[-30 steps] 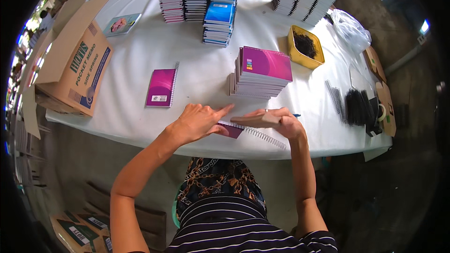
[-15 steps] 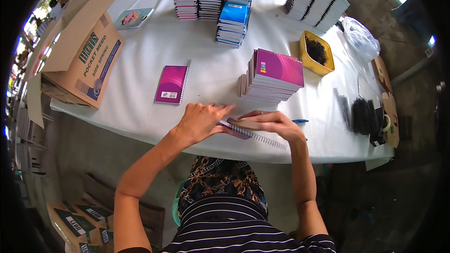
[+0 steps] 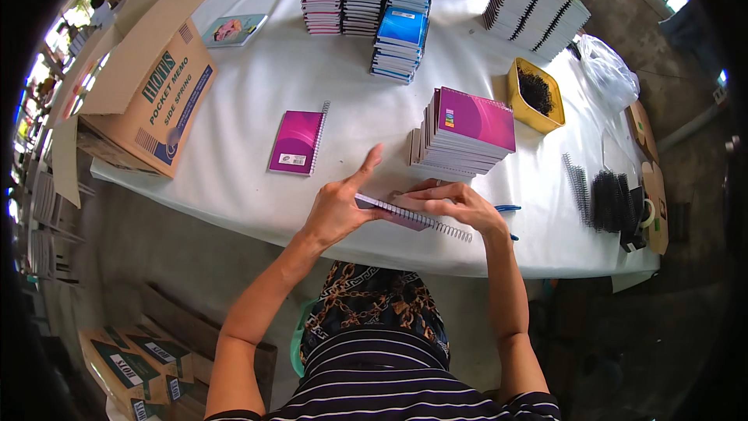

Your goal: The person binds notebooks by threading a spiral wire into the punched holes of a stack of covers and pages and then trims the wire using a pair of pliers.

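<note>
Near the front edge of the table, a small notebook [image 3: 407, 219] is held tilted with its spine up. A wire coil [image 3: 454, 232] runs along that spine, and its free end sticks out past the right end. My left hand [image 3: 336, 204] grips the notebook's left end, fingers mostly hidden and thumb raised. Bent fingers of my right hand [image 3: 452, 203] press on the notebook beside the coil. Beyond my hands stands a stack of purple notebooks [image 3: 479, 125]. Left of it lies a single purple notebook [image 3: 296, 142] with a coil protruding past its far end.
An open cardboard box [image 3: 160, 109] stands at the left. Blue notebooks [image 3: 401, 31] and other stacks are at the back. On the right are a yellow tub [image 3: 555, 113] of black pieces, a clear plastic bag [image 3: 608, 70], black coils [image 3: 608, 199] and blue pens [image 3: 508, 208].
My left thumb has lifted away from the notebook. Less of the coil sticks out past the notebook's right end. The whole view has shifted slightly.
</note>
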`<state>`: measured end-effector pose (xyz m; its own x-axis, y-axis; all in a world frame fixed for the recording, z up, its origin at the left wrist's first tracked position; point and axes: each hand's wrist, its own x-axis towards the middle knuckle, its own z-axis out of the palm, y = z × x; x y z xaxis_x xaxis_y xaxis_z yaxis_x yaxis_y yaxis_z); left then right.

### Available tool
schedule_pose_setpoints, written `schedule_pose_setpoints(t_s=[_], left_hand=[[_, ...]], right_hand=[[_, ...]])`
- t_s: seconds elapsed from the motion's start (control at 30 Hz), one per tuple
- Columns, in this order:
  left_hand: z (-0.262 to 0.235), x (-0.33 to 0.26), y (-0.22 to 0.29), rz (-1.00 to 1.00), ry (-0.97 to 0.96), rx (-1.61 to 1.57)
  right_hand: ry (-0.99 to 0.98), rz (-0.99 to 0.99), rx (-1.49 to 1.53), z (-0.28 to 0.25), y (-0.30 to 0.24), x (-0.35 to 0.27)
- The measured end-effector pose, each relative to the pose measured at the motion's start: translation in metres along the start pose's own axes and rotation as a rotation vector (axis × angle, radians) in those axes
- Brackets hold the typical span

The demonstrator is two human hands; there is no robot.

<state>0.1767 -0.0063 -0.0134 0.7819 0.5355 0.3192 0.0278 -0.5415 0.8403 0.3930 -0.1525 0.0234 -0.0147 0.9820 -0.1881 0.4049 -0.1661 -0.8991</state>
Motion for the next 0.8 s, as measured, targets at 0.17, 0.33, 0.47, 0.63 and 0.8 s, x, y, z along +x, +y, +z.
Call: schedule_pose_setpoints(t_s=[0.17,0.33,0.47,0.63,0.8], left_hand=[[0.005,-0.010,-0.014,-0.126,0.046,-0.192],[0.010,-0.011,-0.021,-0.057,0.064,-0.168],[0.008,-0.008,-0.013,-0.133,0.034,-0.212],[0.008,-0.011,-0.016,-0.172,0.010,-0.297],[0.010,-0.012,-0.024,-0.150,0.020,-0.307]], right_hand=[[-0.044,-0.281,0.438,0.003,0.006,-0.002],[-0.061,-0.254,0.499,0.005,0.011,0.007],[-0.012,-0.163,0.203,0.003,-0.003,0.013],[-0.006,-0.105,0.117,0.009,-0.013,0.023],[-0.003,-0.099,0.126,0.015,-0.019,0.023]])
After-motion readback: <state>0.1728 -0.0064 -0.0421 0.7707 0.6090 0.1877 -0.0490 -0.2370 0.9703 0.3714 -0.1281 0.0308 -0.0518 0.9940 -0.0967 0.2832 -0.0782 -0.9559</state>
